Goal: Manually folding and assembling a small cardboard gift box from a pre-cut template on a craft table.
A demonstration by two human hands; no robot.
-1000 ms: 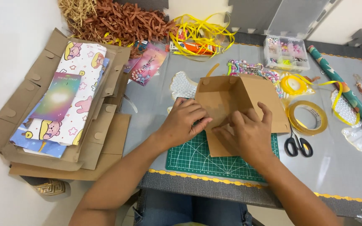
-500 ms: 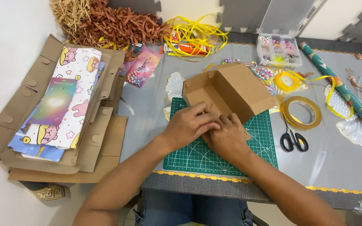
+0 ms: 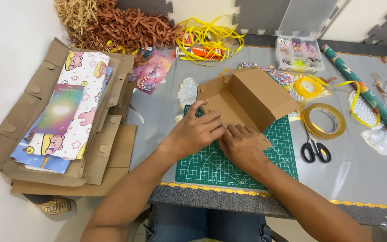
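Both hands, left hand (image 3: 198, 130) and right hand (image 3: 242, 148), press flat on the brown cardboard box (image 3: 242, 101) (half-folded), pinning its near flap against the green cutting mat (image 3: 278, 157).

tabletop (image 3: 363, 188): grey | middle: green cutting mat (image 3: 211, 166) with brown cardboard box (image 3: 242, 98) on it | 9 o'clock: pile of flat cardboard (image 3: 108, 148) | 11 o'clock: brown paper shreds (image 3: 122, 27) | 12 o'clock: yellow ribbon (image 3: 207, 33) | 1 o'clock: clear bead box (image 3: 298, 54) | 3 o'clock: tape roll (image 3: 323, 120), black scissors (image 3: 315, 150), green wrapping roll (image 3: 368, 96)
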